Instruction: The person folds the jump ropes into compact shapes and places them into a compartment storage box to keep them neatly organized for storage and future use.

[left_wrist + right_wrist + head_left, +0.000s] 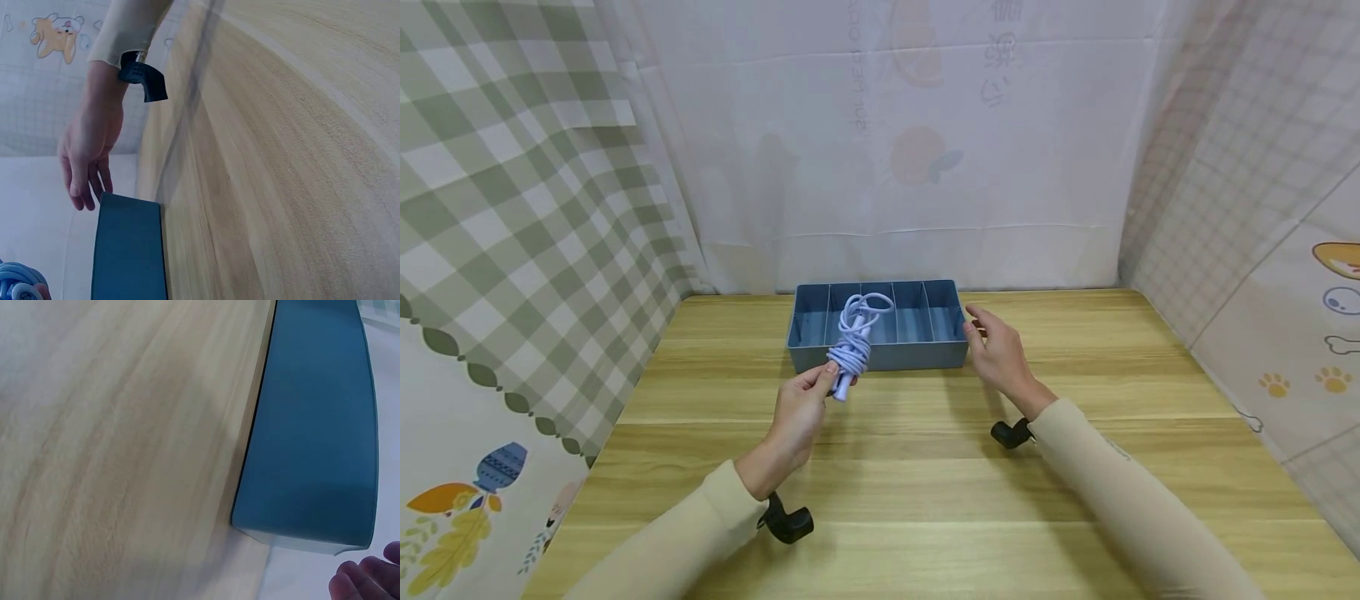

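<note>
Dangling from the left hand (801,408) is a bundled white cable (852,343), coiled and wrapped around its own middle, with a loose loop at the top. The thumb and fingers pinch its lower end, where a small plug end pokes out below the grip. The bundle hangs in the air at the near wall of a blue divided tray (880,354), its upper loop lying over the second and third compartments from the left as the head view shows it; whether it touches the tray I cannot tell. A sliver of the coil (15,281) also shows at the bottom corner of the left wrist view.

The right hand (997,350) is at the tray's right end, fingers relaxed and loosely spread, holding nothing; its fingertips sit just beside the upper right corner of the tray. In the left wrist view that hand (87,147) hangs with fingers pointing down at the tray's end wall (128,250), very close or just touching.

The tray stands near the back of a pale wooden table (925,500), its compartments running side by side. Both forearms wear cream sleeves (1120,500), with a black strap mount at each wrist. Patterned cloths hang around the table on three sides.
</note>
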The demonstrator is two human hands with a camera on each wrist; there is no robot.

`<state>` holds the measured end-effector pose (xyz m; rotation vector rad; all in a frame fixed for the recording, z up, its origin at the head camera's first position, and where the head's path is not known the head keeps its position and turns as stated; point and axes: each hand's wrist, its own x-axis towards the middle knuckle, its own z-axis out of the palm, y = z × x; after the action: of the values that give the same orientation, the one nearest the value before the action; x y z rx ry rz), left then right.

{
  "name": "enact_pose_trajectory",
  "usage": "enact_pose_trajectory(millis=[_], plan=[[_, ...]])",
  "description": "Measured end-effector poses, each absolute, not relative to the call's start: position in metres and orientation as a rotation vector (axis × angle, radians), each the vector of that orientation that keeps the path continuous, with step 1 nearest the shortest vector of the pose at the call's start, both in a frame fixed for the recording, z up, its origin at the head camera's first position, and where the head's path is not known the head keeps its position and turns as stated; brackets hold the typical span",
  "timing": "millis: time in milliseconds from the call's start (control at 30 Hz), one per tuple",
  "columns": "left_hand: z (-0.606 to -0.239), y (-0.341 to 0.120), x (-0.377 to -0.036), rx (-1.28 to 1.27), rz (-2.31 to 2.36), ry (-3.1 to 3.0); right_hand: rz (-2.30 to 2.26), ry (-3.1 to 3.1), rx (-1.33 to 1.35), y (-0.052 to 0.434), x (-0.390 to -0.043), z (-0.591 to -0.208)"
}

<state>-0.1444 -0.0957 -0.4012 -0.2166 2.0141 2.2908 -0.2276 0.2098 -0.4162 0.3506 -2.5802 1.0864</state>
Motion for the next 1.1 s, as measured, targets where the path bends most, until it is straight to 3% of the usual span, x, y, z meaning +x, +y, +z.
enact_pose_trajectory(millis=[800,1100], plan=[[-0.393,-0.099,-0.164,-0.432,2.234,2.087,1.083,-2.679,0.280,0.210,-0.240,-0.427],[-0.390,-0.100,-0.167,-0.456,2.207,2.052,0.916,-2.743,0.381,0.209,-0.242,-0.431]])
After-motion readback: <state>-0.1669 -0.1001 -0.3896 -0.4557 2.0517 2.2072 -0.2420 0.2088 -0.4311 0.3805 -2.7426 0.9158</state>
